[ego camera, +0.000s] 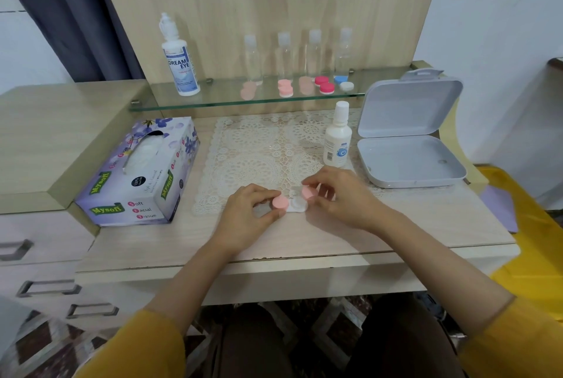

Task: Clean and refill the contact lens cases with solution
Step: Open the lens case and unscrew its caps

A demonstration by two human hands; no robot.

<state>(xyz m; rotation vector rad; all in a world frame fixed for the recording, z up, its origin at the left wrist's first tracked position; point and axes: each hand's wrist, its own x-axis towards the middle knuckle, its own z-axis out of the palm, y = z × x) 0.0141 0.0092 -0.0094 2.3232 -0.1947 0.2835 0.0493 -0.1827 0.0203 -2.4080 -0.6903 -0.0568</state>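
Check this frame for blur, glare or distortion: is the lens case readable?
Head view: soft, even light, faint shadows under the left hand and right hand; wide-angle bowing along the desk edge; the lens case is slightly soft, its clear base washed out; clear bottles on the glass shelf blur into the wood.

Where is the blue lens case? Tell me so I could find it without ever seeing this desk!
Find the glass shelf at the back of the desk, with lens cases lined before clear bottles. At the right end, near the open grey box, sits the blue lens case: one blue cap, one white, while its neighbours are pink or red.
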